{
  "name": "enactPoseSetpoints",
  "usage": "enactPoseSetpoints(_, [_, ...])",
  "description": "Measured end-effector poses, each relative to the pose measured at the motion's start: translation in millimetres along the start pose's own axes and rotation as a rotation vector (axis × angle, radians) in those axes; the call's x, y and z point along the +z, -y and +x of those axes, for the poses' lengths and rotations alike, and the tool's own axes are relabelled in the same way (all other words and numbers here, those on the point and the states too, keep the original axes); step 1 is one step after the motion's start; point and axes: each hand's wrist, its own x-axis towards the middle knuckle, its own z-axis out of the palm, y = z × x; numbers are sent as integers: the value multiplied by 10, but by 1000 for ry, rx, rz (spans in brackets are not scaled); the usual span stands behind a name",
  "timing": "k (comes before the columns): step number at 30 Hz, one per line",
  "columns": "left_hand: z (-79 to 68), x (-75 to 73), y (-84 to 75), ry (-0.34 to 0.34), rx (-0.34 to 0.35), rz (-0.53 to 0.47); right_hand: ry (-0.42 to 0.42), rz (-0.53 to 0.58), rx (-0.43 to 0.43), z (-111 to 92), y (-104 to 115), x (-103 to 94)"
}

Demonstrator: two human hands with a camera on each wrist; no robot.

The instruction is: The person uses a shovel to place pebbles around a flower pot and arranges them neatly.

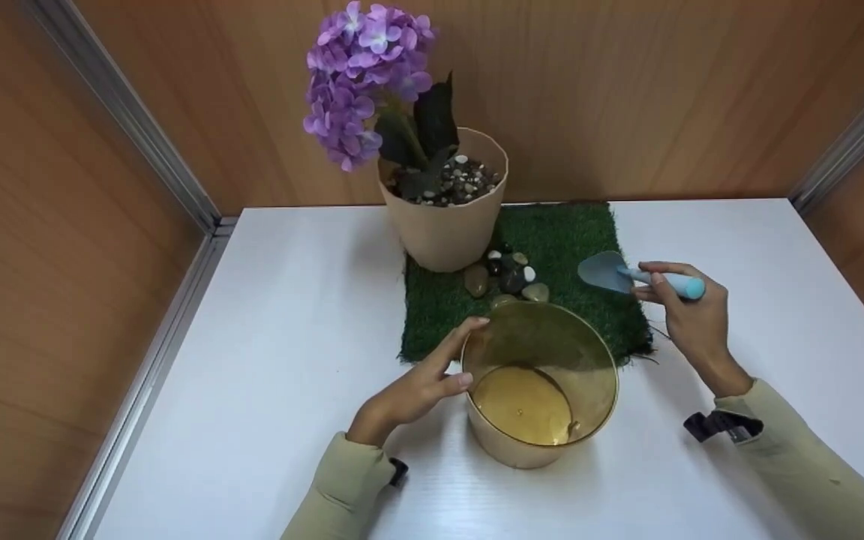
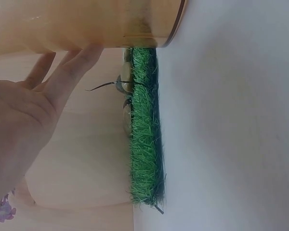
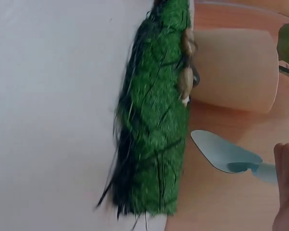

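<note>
In the head view my left hand (image 1: 421,386) touches the left side of a see-through amber pot (image 1: 492,442), its fingers fairly straight along the wall. The pot stands upright on the white table, with only a few small specks visible on its bottom. My right hand (image 1: 694,315) grips the light blue handle of a small trowel (image 1: 604,271), holding the blade above the right part of the green turf mat (image 1: 567,232). In the right wrist view the trowel blade (image 3: 224,151) points toward the beige flowerpot and looks bare.
A beige flowerpot (image 1: 443,236) with dark gravel and a purple hydrangea (image 1: 372,75) stands at the mat's back left. Several dark, brown and white pebbles (image 1: 512,277) lie on the mat before it. Wooden panels (image 1: 664,97) enclose the white table (image 1: 289,300) at the back and sides.
</note>
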Motion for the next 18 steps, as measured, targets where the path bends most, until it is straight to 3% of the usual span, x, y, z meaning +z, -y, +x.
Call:
enactPoseSetpoints(5, [-3, 2, -1, -7, -24, 12, 102, -181, -131, -45, -35, -178])
enactPoseSetpoints(12, [-7, 6, 10, -11, -16, 18, 210, -554, -353, -90, -327, -441])
enactPoseSetpoints(18, [6, 5, 24, -10, -8, 30, 322, -664, -383, -110, -434, -608])
